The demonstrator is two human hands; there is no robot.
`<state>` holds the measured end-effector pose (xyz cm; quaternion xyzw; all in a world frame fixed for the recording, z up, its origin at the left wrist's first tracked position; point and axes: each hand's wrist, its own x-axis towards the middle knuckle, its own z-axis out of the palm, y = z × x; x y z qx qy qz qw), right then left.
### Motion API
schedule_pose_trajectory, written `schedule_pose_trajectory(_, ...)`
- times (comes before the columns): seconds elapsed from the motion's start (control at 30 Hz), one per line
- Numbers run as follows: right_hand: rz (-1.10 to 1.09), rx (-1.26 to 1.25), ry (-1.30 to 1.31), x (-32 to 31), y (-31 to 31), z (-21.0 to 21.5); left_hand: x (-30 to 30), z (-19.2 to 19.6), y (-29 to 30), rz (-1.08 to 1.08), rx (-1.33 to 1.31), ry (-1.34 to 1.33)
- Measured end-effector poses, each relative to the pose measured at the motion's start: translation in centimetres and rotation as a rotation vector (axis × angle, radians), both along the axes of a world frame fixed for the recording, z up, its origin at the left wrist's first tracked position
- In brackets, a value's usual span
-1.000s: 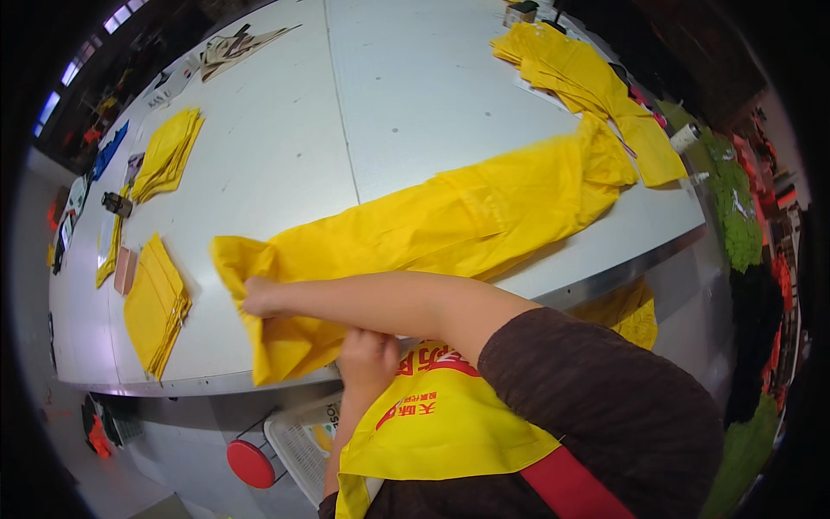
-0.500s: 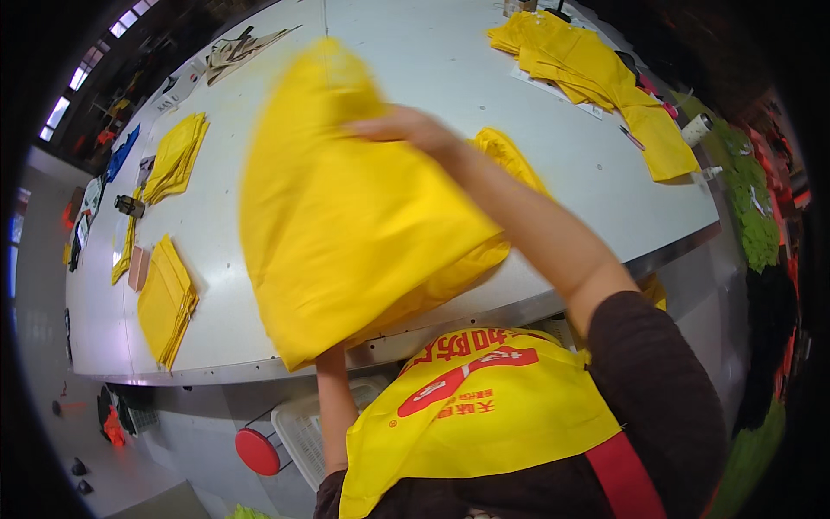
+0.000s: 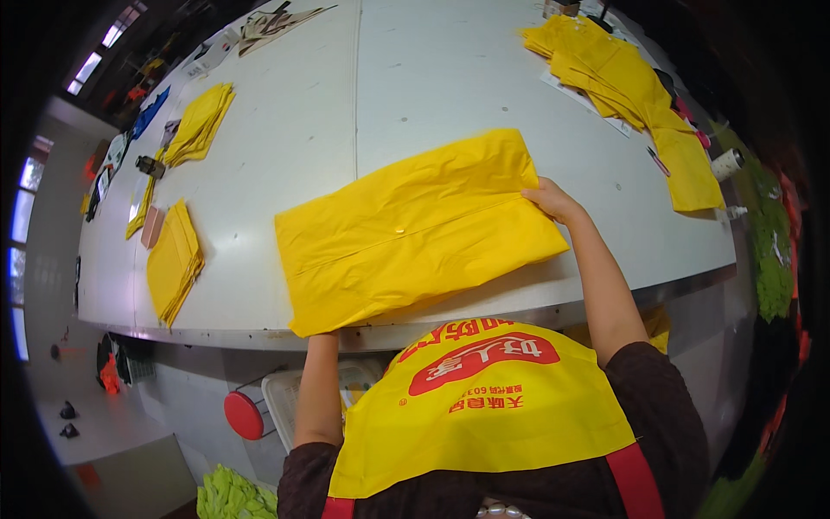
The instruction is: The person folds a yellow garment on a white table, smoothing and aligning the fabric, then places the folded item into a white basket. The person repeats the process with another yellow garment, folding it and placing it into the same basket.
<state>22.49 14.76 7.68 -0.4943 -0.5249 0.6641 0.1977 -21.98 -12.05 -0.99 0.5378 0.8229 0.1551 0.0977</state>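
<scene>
Yellow crinkly plastic garment (image 3: 415, 229), mid-air half a sec ago, now lies folded flat on the white worktable (image 3: 432, 78) near its front edge. Right hand (image 3: 553, 201) pinches its far-right corner; left hand is hidden under its near-left corner, fingers can't tell. Fold looks done.

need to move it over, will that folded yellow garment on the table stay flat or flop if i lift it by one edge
The folded yellow garment probably flops: it is thin and creased. Its smooth sheen suggests layers may slide apart. Likely light, since the right hand pins just one corner.
</scene>
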Motion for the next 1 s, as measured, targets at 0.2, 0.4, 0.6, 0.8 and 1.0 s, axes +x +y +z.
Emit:
schedule_pose_trajectory(0.2, -0.014, 0.43, -0.757, -1.7, -1.0, 3.7, 3.8, 6.6, -3.9, -0.29, -0.114, 0.088)
schedule_pose_trajectory(0.4, 0.07, 1.339, -0.79, -9.0, -4.4, 4.8, 8.4, 20.3, 3.3, -0.075, -0.011, -0.082)
schedule_pose_trajectory(0.6, 0.312, 1.19, -0.981, -13.5, -4.0, 1.9, 6.9, 10.9, 11.7, -0.215, 0.106, 0.468)
schedule_pose_trajectory(0.8, 0.25, 1.122, -0.896, -11.3, -4.5, -2.2, 8.0, 7.3, 11.4, -0.182, 0.113, 0.307)
schedule_pose_trajectory(1.0, 0.265, 1.086, -0.875, -12.0, -3.7, -2.8, 6.9, 4.9, 11.8, -0.126, 0.132, 0.155)
